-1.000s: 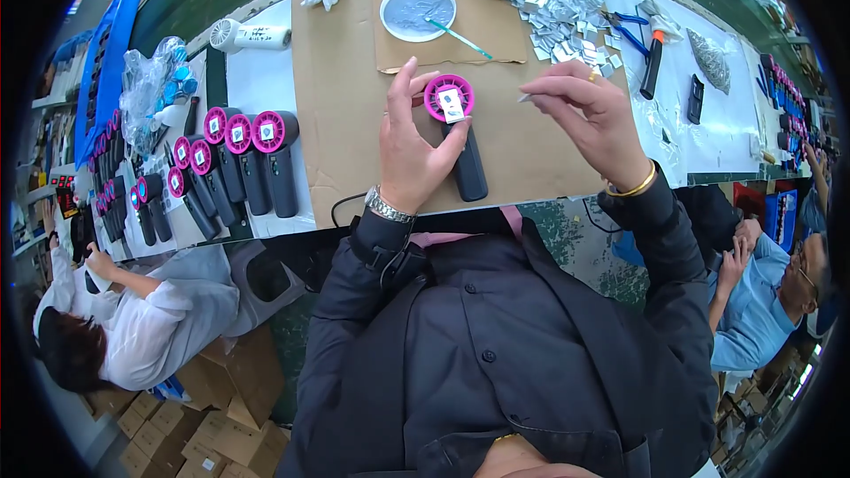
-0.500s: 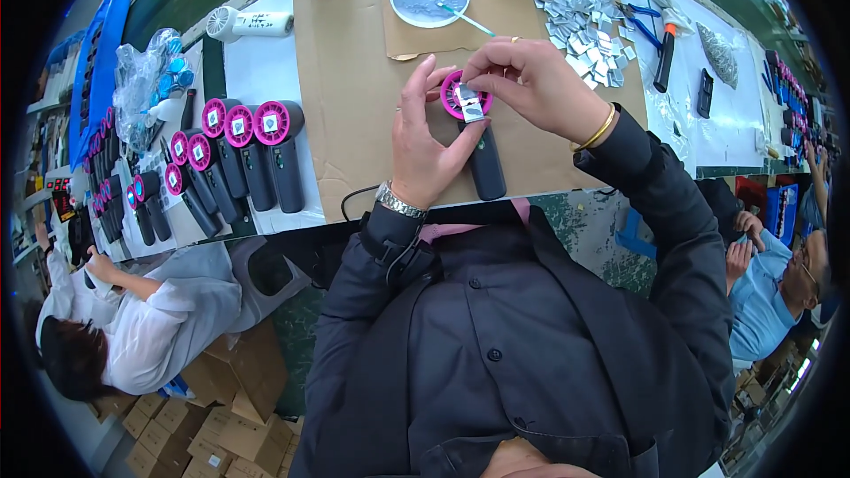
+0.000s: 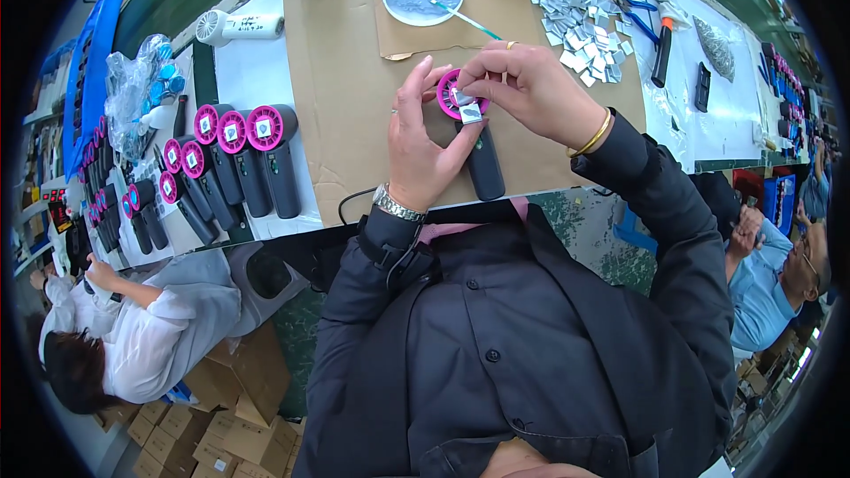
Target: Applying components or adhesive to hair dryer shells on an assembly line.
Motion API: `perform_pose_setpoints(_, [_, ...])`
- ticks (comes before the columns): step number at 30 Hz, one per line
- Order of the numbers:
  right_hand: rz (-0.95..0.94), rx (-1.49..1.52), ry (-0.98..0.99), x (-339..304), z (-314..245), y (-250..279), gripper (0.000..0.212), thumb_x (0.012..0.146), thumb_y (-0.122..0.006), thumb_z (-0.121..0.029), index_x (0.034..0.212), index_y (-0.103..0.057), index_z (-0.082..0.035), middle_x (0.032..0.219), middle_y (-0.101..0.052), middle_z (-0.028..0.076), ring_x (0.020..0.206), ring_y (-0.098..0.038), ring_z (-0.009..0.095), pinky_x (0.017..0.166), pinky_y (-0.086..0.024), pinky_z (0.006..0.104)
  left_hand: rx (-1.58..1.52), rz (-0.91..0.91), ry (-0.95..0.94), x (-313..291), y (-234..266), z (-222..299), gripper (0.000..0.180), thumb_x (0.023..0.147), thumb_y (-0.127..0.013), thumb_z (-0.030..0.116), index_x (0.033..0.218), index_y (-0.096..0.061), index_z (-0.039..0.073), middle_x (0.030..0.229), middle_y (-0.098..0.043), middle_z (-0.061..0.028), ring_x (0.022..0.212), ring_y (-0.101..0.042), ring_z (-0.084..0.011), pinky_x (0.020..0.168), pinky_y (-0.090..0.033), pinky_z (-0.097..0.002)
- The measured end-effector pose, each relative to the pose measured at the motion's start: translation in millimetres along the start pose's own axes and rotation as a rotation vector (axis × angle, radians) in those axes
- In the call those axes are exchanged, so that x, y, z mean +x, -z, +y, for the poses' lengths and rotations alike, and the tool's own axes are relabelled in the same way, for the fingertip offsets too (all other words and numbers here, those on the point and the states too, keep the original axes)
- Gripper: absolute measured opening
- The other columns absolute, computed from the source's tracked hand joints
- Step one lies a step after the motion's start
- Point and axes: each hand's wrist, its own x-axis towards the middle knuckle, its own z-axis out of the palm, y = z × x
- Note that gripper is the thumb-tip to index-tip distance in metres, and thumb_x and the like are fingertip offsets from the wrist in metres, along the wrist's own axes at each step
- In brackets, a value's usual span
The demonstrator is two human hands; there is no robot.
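left hand [image 3: 418, 149] clasps the pink-ringed fan [image 3: 484, 165] on cardboard [image 3: 354, 106], thumb against a square tile [image 3: 470, 114]; right hand [image 3: 537, 90], bent inward, pinches a small pale piece [image 3: 461, 97] over the ring [image 3: 444, 103]; a white device [image 3: 232, 27] bears handwriting [image 3: 252, 24]

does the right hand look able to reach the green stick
Probably yes: the green stick points its free end toward the right hand, nothing visibly between, though that hand is busy at the pink fan head.

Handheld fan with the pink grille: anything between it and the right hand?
Nothing visible: the right hand is at the pink grille of the handheld fan. The left hand is on its left; a small square plate lies over its lower edge.
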Motion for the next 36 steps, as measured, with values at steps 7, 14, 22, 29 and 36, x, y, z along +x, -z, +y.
perform_pose_setpoints(7, [0.077, -0.079, 0.058, -0.5, -0.9, -3.4, 0.010, 0.100, -0.079, -0.011, 0.106, -0.081, -0.004, 0.094, -0.068, 0.007, 0.087, -0.067, 0.022, 0.076, -0.055, 0.0362, 0.008, -0.003, -0.005, 0.1, -0.5, -1.0, 0.097, 0.082, -0.094, 0.009, 0.164, -0.041, 0.003, 0.144, -0.067, -0.0184, 0.130, -0.068, -0.0322, 0.107, -0.057, -0.0443])
perform_pose_setpoints(14, [0.098, -0.190, 0.137, 2.0, 2.5, -5.7, 0.008, 0.097, -0.081, -0.009, 0.102, -0.080, -0.003, 0.094, -0.069, 0.008, 0.085, -0.067, 0.026, 0.075, -0.055, 0.0372, -0.001, -0.004, 0.002, -0.5, -0.6, 0.1, 0.098, 0.082, -0.094, 0.008, 0.163, -0.041, 0.003, 0.144, -0.067, -0.0180, 0.127, -0.070, -0.0324, 0.108, -0.057, -0.0442])
perform_pose_setpoints(22, [0.047, -0.244, 0.030, 8.3, -7.3, -5.9, 0.012, 0.094, -0.082, -0.010, 0.099, -0.075, -0.002, 0.091, -0.069, 0.010, 0.084, -0.069, 0.028, 0.074, -0.055, 0.0381, 0.019, -0.008, -0.003, -2.0, -0.3, -1.6, 0.096, 0.082, -0.095, 0.010, 0.162, -0.042, 0.003, 0.143, -0.068, -0.0179, 0.126, -0.070, -0.0323, 0.107, -0.057, -0.0442])
perform_pose_setpoints(29, [-0.024, -0.314, -0.037, 23.4, -7.2, -5.5, 0.019, 0.090, -0.085, -0.009, 0.098, -0.070, -0.001, 0.082, -0.068, 0.010, 0.078, -0.067, 0.029, 0.071, -0.054, 0.0404, -0.001, 0.018, -0.047, 0.9, -2.7, -3.8, 0.095, 0.083, -0.096, 0.013, 0.161, -0.043, 0.003, 0.140, -0.070, -0.0190, 0.124, -0.072, -0.0324, 0.105, -0.057, -0.0441])
perform_pose_setpoints(36, [-0.128, -0.388, -0.069, 44.5, -12.6, 3.5, 0.029, 0.084, -0.090, -0.009, 0.101, -0.068, -0.001, 0.078, -0.066, 0.009, 0.073, -0.065, 0.027, 0.067, -0.052, 0.0426, -0.025, 0.033, -0.025, -1.1, -1.5, 1.5, 0.096, 0.083, -0.096, 0.013, 0.162, -0.041, 0.003, 0.137, -0.071, -0.0193, 0.123, -0.072, -0.0331, 0.104, -0.058, -0.0444])
